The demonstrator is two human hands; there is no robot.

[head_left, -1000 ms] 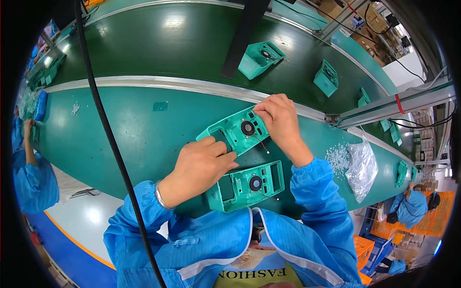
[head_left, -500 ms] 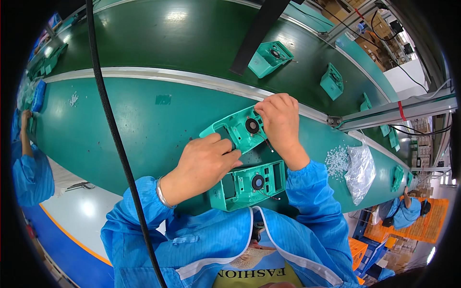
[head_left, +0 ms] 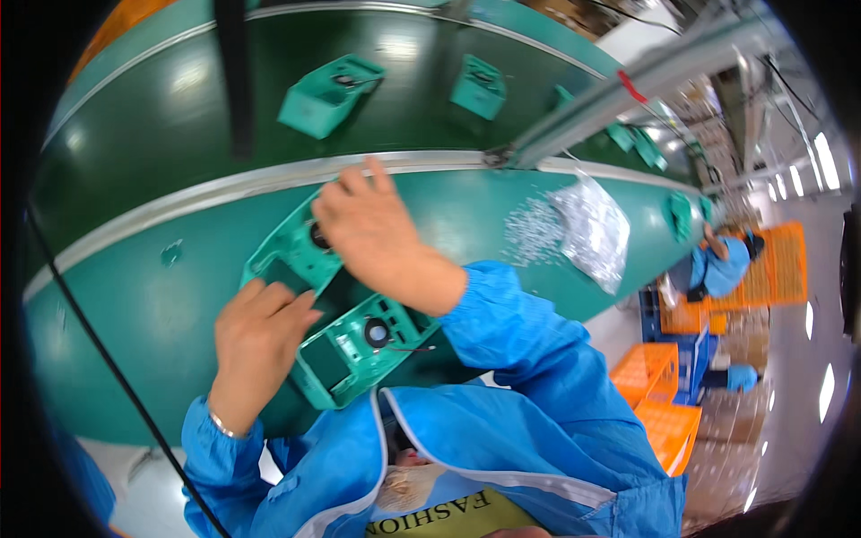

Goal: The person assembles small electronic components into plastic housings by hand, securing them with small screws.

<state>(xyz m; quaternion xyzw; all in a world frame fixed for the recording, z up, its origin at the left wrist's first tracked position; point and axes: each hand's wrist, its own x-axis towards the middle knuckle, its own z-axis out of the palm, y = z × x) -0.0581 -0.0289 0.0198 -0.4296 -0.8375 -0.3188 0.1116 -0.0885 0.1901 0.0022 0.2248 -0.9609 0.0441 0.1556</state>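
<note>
Two green plastic housings lie before me on the bench. The far green housing (head_left: 285, 255) sits tilted close to the rail, with a round black speaker-like part (head_left: 319, 236) fixed inside. My left hand (head_left: 256, 345) is closed at its near left edge, fingers curled. Over its right end reaches my right hand (head_left: 372, 229), fingers bent down beside the black part and one finger raised; what they pinch is hidden. Nearer my body rests the second green housing (head_left: 336, 387), open side up, with a round black part (head_left: 377, 333) and thin wires (head_left: 420, 348).
Beyond the metal rail (head_left: 215, 186), a dark green belt (head_left: 179, 117) carries several more green housings (head_left: 323, 108). Right of my hands are small white pieces (head_left: 531, 231) and a clear plastic bag (head_left: 594, 229). A metal post (head_left: 619, 90) crosses the right side; a black cable (head_left: 108, 359) hangs at left.
The view has swung right, so the bench things appear farther left. Both hands stay at the far housing; my right hand now covers more of its black part, with one finger raised.
</note>
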